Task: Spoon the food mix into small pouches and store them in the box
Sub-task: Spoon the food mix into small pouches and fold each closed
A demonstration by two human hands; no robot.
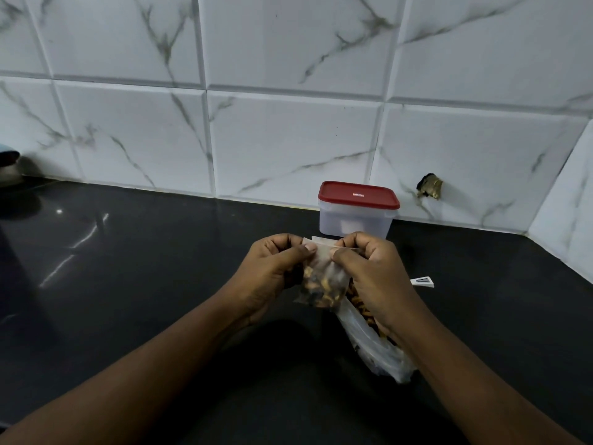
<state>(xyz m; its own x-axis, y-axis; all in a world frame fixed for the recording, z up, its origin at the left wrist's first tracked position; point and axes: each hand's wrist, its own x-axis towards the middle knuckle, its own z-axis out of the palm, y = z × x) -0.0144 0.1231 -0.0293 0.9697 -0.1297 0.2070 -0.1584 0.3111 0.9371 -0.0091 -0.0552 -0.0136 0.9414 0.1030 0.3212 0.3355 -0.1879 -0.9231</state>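
On my head-camera feed both hands meet just below the middle of the view. The left hand (272, 273) pinches the top edge of a small clear pouch (324, 268) between thumb and forefinger, its other fingers curled in. The right hand (372, 274) pinches the same edge from the three o'clock side in the same way. The pouch hangs between them, its upper part flat and whitish, its lower half filled with food mix (321, 289) in brown, yellow and dark bits. I cannot tell whether its mouth is sealed.

At five o'clock from the pouch, under the right wrist, a larger clear bag (369, 345) lies on the black counter (160, 284), with more orange-brown mix showing through it beside the palm. The hand hides its far end, so I cannot tell whether it is open.

The box (354, 221) stands at twelve o'clock from the hands, a touch toward one, at the foot of the white marbled tile wall (288, 139) and farther back than the hands. It is translucent white, and its red lid (357, 195) sits on it.

At three o'clock from the right hand a small white plastic piece (423, 282) lies on the counter, partly hidden; I cannot tell what it is. At three o'clock from the lid there is a ragged hole (430, 187) in a tile. At nine o'clock, at the very edge of the view, sits a dark rounded object (9, 168), too cut off to identify.
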